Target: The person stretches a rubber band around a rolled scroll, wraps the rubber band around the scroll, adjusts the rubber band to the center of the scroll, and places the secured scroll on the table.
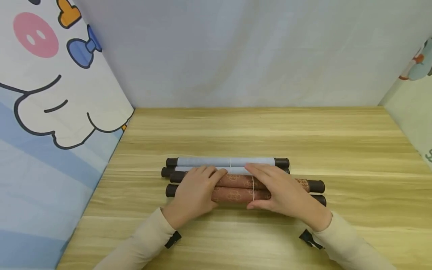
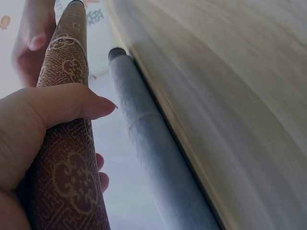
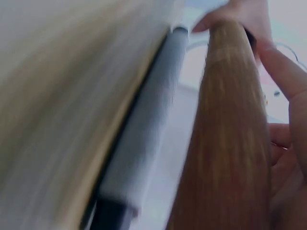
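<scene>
Two rolled brown scrolls with gold patterns, the rear one (image 1: 236, 181) and the front one (image 1: 233, 195), lie side by side with black end knobs and thin white string. My left hand (image 1: 197, 189) grips them left of the middle; in the left wrist view its thumb crosses a brown scroll (image 2: 72, 182) and fingertips show on the far side. My right hand (image 1: 287, 189) holds them toward the right, thumb at the front and fingers over the back. Just behind lie two pale blue scrolls, the farther one (image 1: 202, 162) and the nearer one (image 1: 239, 170), partly covered by the fingers.
The wood-grain table (image 1: 256, 131) reaches back to a pale cloth wall (image 1: 236, 52). A cartoon-printed cloth (image 1: 77, 123) hangs at the left, and another printed cloth (image 1: 411, 108) at the right. Black straps, one at the left wrist (image 1: 173, 240) and one at the right (image 1: 310, 239), show below the sleeves.
</scene>
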The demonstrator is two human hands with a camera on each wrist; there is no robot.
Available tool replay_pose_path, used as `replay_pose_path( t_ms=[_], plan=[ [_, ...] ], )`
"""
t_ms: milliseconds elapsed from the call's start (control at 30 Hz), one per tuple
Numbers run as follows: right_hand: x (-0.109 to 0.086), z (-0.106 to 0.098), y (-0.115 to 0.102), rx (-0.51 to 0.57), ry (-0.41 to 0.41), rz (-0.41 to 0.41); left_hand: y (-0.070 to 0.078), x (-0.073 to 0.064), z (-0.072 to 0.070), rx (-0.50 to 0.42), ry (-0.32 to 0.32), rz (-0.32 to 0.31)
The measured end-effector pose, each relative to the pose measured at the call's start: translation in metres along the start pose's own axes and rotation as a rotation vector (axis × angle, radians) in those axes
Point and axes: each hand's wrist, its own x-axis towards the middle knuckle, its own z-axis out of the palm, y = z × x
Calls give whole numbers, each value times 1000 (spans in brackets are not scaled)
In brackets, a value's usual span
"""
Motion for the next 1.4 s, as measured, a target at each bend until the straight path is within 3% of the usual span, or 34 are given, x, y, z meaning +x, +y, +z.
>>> replay_pose_path(
  t_ms=[200, 400, 900, 1400],
  plan=[
    [-21, -15, 24, -43, 36, 48, -12, -6, -3, -3, 4, -43],
    [-29, -22, 34, -43, 30, 56, -19, -8, -4, -19, 18, -61],
    [-30, -26, 32, -84, -38, 92, -22, -10, -5, -10, 34, -66],
    [-24, -24, 37, -96, -19, 71, -26, -8, -7, -17, 33, -75]
  ],
)
